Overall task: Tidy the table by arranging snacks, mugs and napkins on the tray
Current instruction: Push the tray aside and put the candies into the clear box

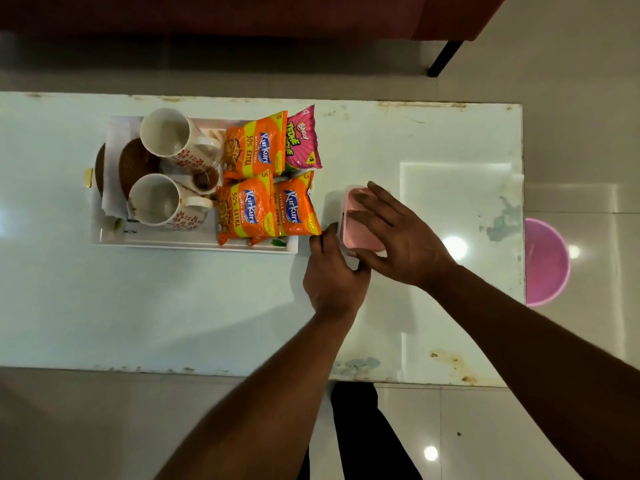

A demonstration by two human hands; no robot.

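Nearest the viewer, the left hand (334, 271) curls around the near corner of a small pink-lidded container (360, 221) on the white bench (207, 306). The right hand (394, 233) lies flat on the lid just beyond, fingers spread. Left of both hands sits the white tray (194, 242), its near right corner just beside the left fingertips. On it, three orange snack packets (270, 209) and a pink snack packet (302, 140) lie closest to the hands, with two floral mugs (162, 202) and napkins (114, 199) farther left.
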